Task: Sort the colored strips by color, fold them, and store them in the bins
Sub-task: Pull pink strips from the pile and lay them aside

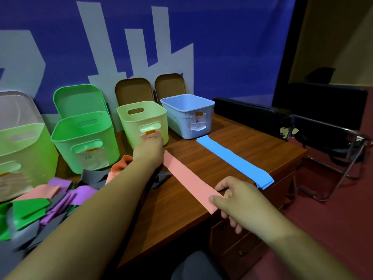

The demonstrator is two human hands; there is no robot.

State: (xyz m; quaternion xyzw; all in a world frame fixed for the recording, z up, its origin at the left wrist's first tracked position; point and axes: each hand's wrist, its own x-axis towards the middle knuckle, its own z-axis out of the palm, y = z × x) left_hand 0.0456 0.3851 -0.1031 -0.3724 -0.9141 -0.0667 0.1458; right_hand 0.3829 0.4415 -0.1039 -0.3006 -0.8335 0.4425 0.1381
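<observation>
A long pink strip (pixel 187 178) lies stretched flat on the wooden table (pixel 252 146). My left hand (pixel 149 150) holds its far end down near the pale yellow bin (pixel 141 120). My right hand (pixel 240 197) pinches its near end at the table's front edge. A stack of blue strips (pixel 234 160) lies flat to the right, in front of the light blue bin (pixel 187 116). A mixed pile of strips (pixel 52 199), purple, green, grey and pink, sits at the left.
A green bin (pixel 84 140) and a pale green bin (pixel 20 156) stand at the left, with lids leaning on the blue backdrop behind. Black chairs (pixel 323 126) stand right of the table, over a red floor.
</observation>
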